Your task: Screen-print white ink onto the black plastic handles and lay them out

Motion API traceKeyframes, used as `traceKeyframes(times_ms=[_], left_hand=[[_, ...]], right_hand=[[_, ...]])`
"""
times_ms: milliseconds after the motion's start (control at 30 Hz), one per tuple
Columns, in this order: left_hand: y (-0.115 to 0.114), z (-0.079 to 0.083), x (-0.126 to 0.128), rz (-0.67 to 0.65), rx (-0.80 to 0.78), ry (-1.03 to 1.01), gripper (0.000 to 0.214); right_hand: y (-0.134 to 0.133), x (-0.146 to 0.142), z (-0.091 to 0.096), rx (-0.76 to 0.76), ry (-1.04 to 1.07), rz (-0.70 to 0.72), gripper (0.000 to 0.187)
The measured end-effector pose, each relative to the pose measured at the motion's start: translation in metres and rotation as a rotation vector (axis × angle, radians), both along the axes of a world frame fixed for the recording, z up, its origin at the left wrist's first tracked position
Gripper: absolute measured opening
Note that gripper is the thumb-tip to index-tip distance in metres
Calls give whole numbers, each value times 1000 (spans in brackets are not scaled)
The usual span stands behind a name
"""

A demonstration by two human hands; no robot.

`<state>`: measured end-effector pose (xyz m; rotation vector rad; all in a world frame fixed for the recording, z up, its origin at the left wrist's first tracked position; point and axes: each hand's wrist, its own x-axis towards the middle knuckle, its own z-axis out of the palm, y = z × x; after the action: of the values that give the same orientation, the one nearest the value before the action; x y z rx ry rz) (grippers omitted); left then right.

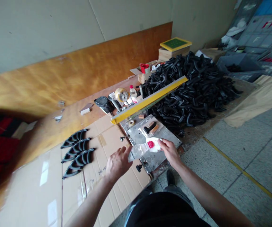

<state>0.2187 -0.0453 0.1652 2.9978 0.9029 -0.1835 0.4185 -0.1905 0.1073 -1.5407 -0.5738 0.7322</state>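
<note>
Bottle [139, 151], clear and red-capped, held sideways over a metal plate [168, 133]; I see the left hand [119, 161] gripping its base at nine o'clock, the right hand [170, 152] pinching white cloth [156, 145] by the cap at three. A loose cap might drip onto the black part [149, 128] at one.
</note>
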Motion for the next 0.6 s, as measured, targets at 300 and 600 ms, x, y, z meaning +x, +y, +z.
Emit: traceKeyframes(times_ms=[300, 600], left_hand=[[59, -71, -44, 276, -599, -569, 50], [232, -111, 13, 552, -724, -1202, 66]], right_hand=[[35, -37, 23, 16, 221, -2, 52], [30, -63, 10, -83, 340, -238, 50]])
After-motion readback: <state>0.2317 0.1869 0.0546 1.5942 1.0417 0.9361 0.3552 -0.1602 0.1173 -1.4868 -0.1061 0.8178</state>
